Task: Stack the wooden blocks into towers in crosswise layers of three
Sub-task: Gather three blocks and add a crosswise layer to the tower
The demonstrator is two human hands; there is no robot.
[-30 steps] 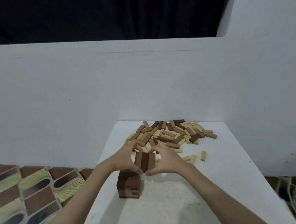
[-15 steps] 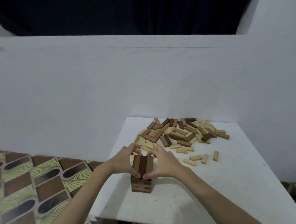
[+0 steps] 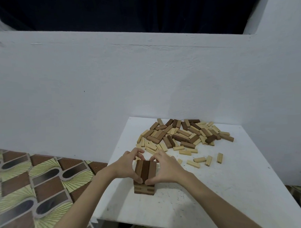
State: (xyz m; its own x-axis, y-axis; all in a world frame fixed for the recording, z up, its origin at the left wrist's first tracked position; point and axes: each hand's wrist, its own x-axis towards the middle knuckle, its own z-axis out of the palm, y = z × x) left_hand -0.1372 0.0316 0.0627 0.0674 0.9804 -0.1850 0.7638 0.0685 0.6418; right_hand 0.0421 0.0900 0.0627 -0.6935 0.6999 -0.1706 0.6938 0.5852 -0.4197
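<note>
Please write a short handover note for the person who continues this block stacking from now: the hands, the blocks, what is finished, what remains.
Left hand and right hand: both grip the top layer of three brown wooden blocks from either side.
That layer sits on the short wooden tower near the front left of the white table.
Large pile of loose light and dark wooden blocks lies at the back; a few strays nearer.
Done: a few crosswise layers.
Left: release, keep stacking the pile.

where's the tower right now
In the head view the tower stands near the table's front-left, between the left hand and right hand, with the loose block pile behind it.
</note>
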